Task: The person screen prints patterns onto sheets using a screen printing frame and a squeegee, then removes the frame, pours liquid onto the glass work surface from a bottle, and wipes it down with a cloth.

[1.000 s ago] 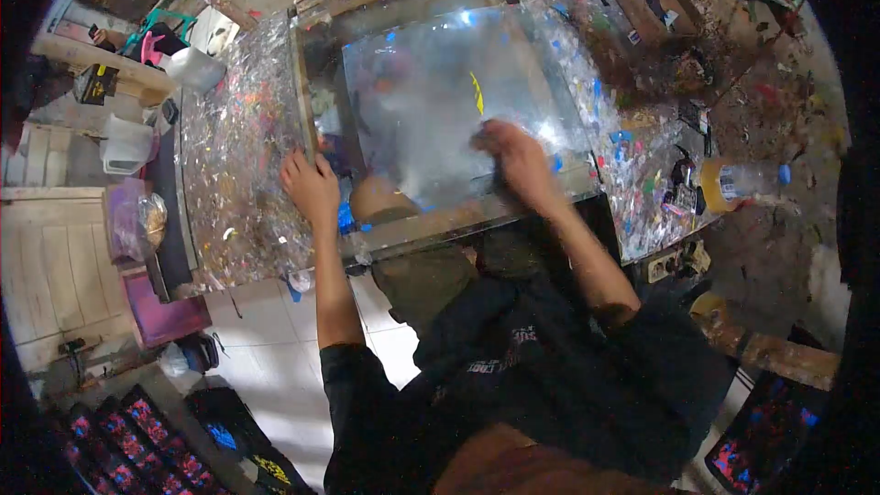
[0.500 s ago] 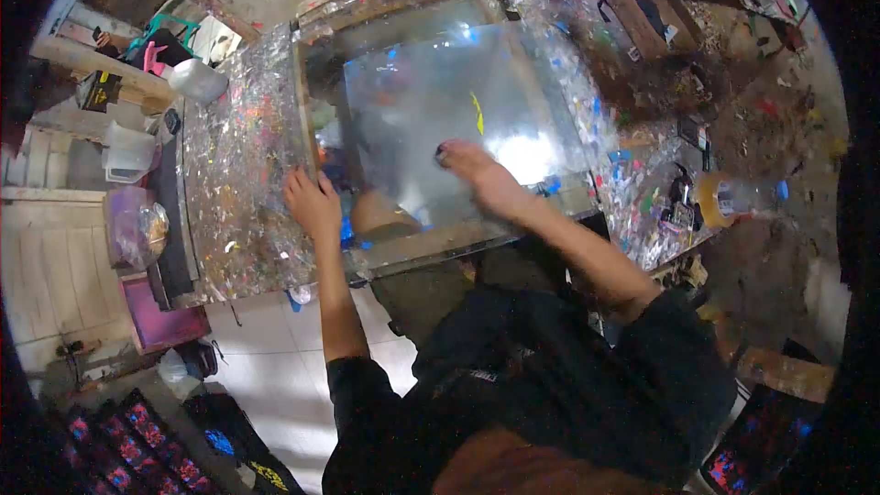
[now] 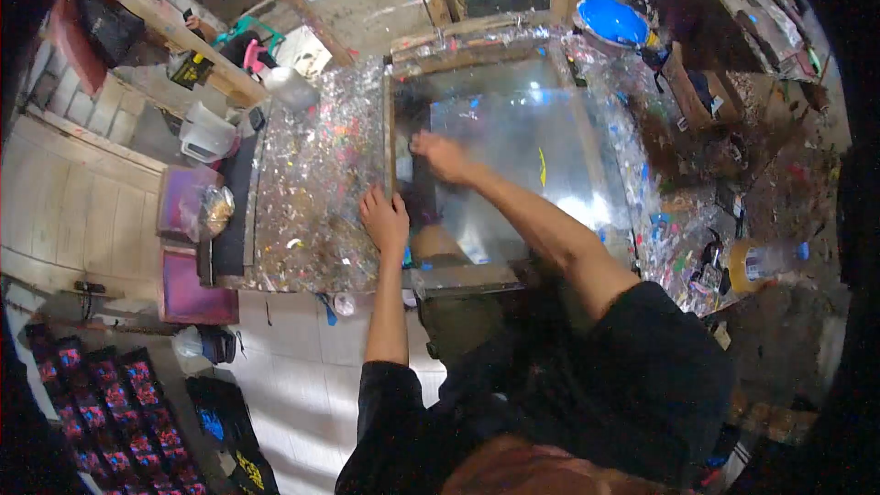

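A wooden screen-printing frame [image 3: 389, 119] lies on the paint-covered table, with a shiny, translucent sheet [image 3: 500, 165] across it. A small yellow mark [image 3: 543, 168] and blue bits show on the sheet. My left hand [image 3: 385, 220] rests with fingers spread by the frame's left side, near its lower left corner. Reaching across the sheet, my right hand [image 3: 445, 159] is over its left edge, beside a dark strip inside the frame. The right fingers look curled together and slightly blurred; whatever they may hold is hidden.
A paint-spotted tabletop [image 3: 316, 174] surrounds the frame. A blue basin [image 3: 612, 20] stands at the back right, and a bottle of yellowish liquid [image 3: 753, 263] lies at the right. White jugs [image 3: 207, 133] and a plastic bag [image 3: 216, 211] are at the left. Printed dark fabrics [image 3: 115, 403] lie lower left.
My right hand has moved left across the sheet, from its middle to its left edge. My left hand stays by the frame. The camera view has shifted, moving the scene rightward and down.
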Motion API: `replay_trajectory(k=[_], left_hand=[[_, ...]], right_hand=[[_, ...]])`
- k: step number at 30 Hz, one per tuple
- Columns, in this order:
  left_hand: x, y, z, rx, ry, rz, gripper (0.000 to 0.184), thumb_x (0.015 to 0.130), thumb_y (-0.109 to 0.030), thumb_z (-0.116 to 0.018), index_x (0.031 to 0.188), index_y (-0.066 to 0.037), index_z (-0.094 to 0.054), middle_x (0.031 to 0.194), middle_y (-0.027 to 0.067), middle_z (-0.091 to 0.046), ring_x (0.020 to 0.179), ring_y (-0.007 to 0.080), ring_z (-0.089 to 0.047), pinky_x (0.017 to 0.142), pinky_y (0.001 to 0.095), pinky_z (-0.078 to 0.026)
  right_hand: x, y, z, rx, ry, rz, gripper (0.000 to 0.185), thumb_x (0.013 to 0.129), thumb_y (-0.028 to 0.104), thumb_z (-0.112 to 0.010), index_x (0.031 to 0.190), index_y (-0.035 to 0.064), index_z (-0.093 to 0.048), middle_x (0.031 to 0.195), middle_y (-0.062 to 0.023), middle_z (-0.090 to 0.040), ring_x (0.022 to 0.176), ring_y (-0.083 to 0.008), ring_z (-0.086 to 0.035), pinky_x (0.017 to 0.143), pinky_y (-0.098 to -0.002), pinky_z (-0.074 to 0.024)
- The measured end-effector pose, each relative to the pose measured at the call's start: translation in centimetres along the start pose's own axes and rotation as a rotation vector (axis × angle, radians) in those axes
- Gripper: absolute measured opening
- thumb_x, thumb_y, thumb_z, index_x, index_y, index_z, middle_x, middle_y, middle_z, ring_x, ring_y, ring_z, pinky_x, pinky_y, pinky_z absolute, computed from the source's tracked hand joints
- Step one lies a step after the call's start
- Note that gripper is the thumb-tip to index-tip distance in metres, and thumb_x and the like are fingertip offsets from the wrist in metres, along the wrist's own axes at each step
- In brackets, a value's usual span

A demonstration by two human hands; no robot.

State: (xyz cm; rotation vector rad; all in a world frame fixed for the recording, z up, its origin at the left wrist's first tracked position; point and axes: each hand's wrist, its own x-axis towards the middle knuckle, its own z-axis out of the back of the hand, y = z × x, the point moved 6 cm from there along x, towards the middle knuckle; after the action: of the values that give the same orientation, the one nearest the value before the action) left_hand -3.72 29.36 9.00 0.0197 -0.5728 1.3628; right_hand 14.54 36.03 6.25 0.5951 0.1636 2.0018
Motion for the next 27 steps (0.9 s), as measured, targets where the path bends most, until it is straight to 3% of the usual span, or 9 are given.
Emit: replay_trajectory(k=[2, 4, 6, 9, 10, 13, 18, 25, 27], left_hand=[[0.3, -0.4, -0.8, -0.079, 0.004, 0.021, 0.049, 0.094, -0.031, -0.058, 0.13, 0.002, -0.052, 0.136, 0.0222, -0.049, 0.129, 0.0407, -0.04, 0.104, 0.0536, -0.036], [0.0, -4.3, -1.4, -0.087, 0.144, -0.041, 0.05, 0.093, -0.032, -0.06, 0.129, 0.001, -0.054, 0.138, 0.024, -0.046, 0.13, 0.0428, -0.038, 0.106, 0.055, -0.034], [0.2, -7.2, -1.8, -0.094, 0.105, -0.039, 0.045, 0.09, -0.033, -0.063, 0.12, 0.0, -0.059, 0.133, 0.0233, -0.048, 0.124, 0.0437, -0.04, 0.105, 0.0555, -0.033], [0.6, -10.5, -2.7, -0.158, 0.107, -0.085, 0.034, 0.086, -0.034, -0.068, 0.1, -0.003, -0.067, 0.108, 0.0217, -0.058, 0.11, 0.0406, -0.049, 0.101, 0.0508, -0.036], [0.9, -10.9, -3.3, -0.163, 0.128, -0.082, 0.034, 0.086, -0.034, -0.068, 0.1, -0.003, -0.067, 0.108, 0.0217, -0.058, 0.11, 0.0406, -0.049, 0.101, 0.0508, -0.036], [1.2, -11.2, -5.2, -0.257, 0.221, -0.083, 0.038, 0.085, -0.03, -0.069, 0.109, 0.0, -0.061, 0.113, 0.0251, -0.056, 0.111, 0.0435, -0.05, 0.098, 0.0505, -0.038], [3.7, -10.3, -3.6, -0.415, 0.132, 0.188, 0.061, 0.082, -0.032, -0.072, 0.122, 0.008, -0.048, 0.111, 0.0325, -0.063, 0.105, 0.0489, -0.061, 0.09, 0.052, -0.047], [5.8, -9.8, -4.6, -0.273, 0.249, 0.297, 0.046, 0.076, -0.03, -0.076, 0.099, 0.009, -0.065, 0.105, 0.0302, -0.067, 0.104, 0.046, -0.064, 0.089, 0.051, -0.049], [7.3, -7.0, -9.6, -0.319, 0.243, 0.294, 0.044, 0.076, -0.03, -0.077, 0.096, 0.007, -0.066, 0.099, 0.0266, -0.069, 0.096, 0.0408, -0.067, 0.082, 0.0474, -0.051]], right_hand=[[-4.0, 2.6, 1.6, 0.118, -0.043, 0.078, 0.051, 0.08, 0.003, -0.055, 0.131, 0.0002, -0.058, 0.143, -0.0205, -0.05, 0.135, -0.0367, -0.044, 0.115, -0.0443, -0.0338], [-9.9, 4.6, 2.5, 0.15, -0.044, 0.032, 0.052, 0.079, -0.002, -0.053, 0.131, -0.0008, -0.057, 0.143, -0.0203, -0.049, 0.134, -0.037, -0.045, 0.114, -0.0434, -0.0342], [-17.1, 6.4, 6.4, 0.105, -0.09, -0.031, 0.052, 0.078, -0.006, -0.054, 0.13, 0.0005, -0.057, 0.142, -0.0197, -0.05, 0.134, -0.0375, -0.045, 0.113, -0.0442, -0.0357], [-28.1, 6.6, 12.2, 0.158, -0.255, -0.349, 0.05, 0.08, -0.005, -0.057, 0.129, 0.0032, -0.058, 0.138, -0.0191, -0.053, 0.129, -0.0375, -0.048, 0.111, -0.0427, -0.0387], [-31.4, 6.4, 13.6, 0.102, -0.325, -0.428, 0.044, 0.084, -0.001, -0.057, 0.128, 0.0042, -0.058, 0.137, -0.0191, -0.054, 0.127, -0.0373, -0.05, 0.11, -0.041, -0.0401], [-38.7, 7.1, 17.0, 0.032, -0.378, -0.633, 0.048, 0.081, -0.008, -0.055, 0.128, 0.0036, -0.058, 0.136, -0.019, -0.055, 0.127, -0.0381, -0.051, 0.111, -0.0422, -0.0389], [-41.3, 8.3, 17.2, 0.052, -0.426, -0.694, 0.054, 0.075, -0.016, -0.05, 0.125, 0.0032, -0.06, 0.137, -0.0187, -0.055, 0.13, -0.0371, -0.05, 0.112, -0.0434, -0.0378], [-38.9, 7.0, 16.0, 0.473, -0.599, -0.758, 0.041, 0.085, -0.009, -0.049, 0.123, 0.0, -0.062, 0.133, -0.0178, -0.06, 0.127, -0.0306, -0.055, 0.11, -0.0375, -0.0399], [-38.6, 6.4, 15.8, 0.648, -0.682, -0.808, 0.035, 0.091, -0.005, -0.048, 0.123, -0.0025, -0.064, 0.131, -0.0153, -0.063, 0.125, -0.0247, -0.057, 0.108, -0.0329, -0.0402]])
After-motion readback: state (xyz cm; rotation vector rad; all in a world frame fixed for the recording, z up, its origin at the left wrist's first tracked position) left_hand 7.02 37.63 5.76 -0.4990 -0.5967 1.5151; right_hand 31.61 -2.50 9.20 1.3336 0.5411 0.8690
